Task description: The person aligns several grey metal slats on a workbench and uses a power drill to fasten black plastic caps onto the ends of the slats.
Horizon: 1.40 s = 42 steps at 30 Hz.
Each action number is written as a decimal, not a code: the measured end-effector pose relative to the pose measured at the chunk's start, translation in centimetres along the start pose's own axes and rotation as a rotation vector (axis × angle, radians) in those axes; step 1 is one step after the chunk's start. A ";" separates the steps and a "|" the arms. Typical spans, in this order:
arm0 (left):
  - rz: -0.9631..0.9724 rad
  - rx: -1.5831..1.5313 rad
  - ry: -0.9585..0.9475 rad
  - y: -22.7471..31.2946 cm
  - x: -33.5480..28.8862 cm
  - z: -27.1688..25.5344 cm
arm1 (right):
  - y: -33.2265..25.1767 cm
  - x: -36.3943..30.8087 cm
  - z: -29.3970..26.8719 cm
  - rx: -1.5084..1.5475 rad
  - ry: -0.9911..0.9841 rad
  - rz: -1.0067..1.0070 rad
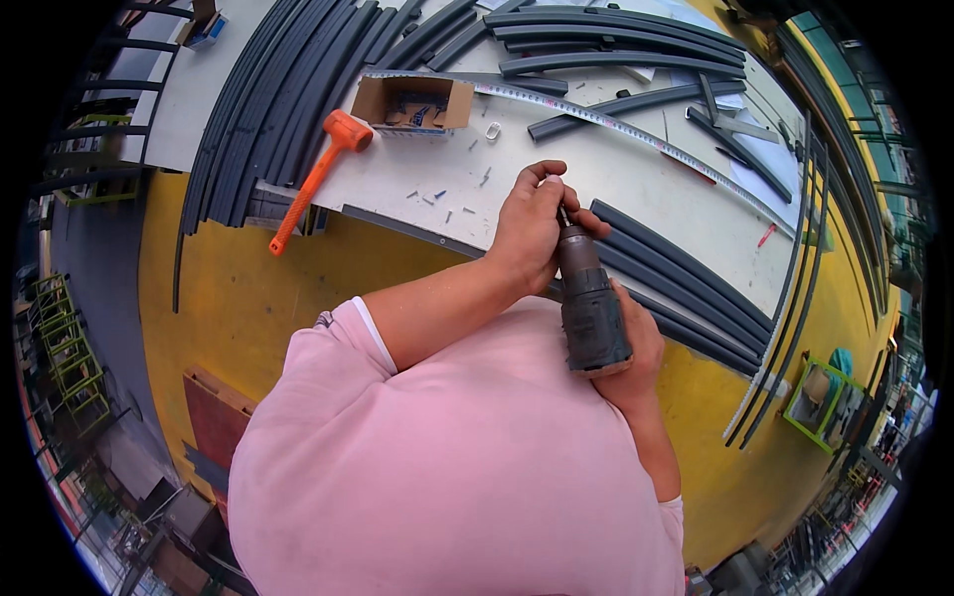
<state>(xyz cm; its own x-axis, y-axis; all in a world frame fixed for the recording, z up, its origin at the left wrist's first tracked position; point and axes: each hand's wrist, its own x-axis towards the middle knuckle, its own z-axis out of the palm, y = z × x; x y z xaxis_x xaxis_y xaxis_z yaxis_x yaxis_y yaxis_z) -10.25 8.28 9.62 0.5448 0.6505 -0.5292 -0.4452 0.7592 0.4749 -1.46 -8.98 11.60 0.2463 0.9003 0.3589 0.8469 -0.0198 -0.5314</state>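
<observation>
My right hand (644, 348) is wrapped round the grip of a dark cordless drill (594, 323), its chuck pointing away from me over the bench's near edge. Just ahead of the chuck, my left hand (532, 223) is closed, with thumb and forefinger pinched together beside the thin bit (563, 215). What those fingertips hold, if anything, is too small to make out. Several loose screws (440, 195) lie on the white bench (397, 174) to the left of my left hand. Beyond them stands an open cardboard box (452, 107) with small blue-marked packets inside.
An orange hammer (320, 179) hangs its handle over the bench's near edge. Long grey strips (273, 89) are stacked at the left, with more strips (686, 278) at the right. A measuring tape (636, 134) stretches across the bench. A green-framed cart (825, 402) stands at the right.
</observation>
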 end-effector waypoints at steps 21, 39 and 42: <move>-0.167 -0.016 -0.031 0.0 -1.3 1.9 | 0.4 -0.9 0.4 -0.063 -0.008 0.082; -0.118 0.004 -0.128 -0.9 -1.3 1.4 | 0.3 -0.3 0.6 -0.095 0.020 0.000; -0.169 0.056 -0.103 -1.0 -1.2 1.3 | 0.8 -0.3 0.2 -0.195 0.010 -0.072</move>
<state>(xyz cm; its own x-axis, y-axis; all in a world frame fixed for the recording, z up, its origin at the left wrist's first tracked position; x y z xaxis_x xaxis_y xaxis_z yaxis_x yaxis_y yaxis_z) -9.57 6.73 10.71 0.6798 0.5056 -0.5313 -0.3026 0.8532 0.4248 -0.97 -9.18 10.92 0.1855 0.8979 0.3991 0.9375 -0.0401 -0.3456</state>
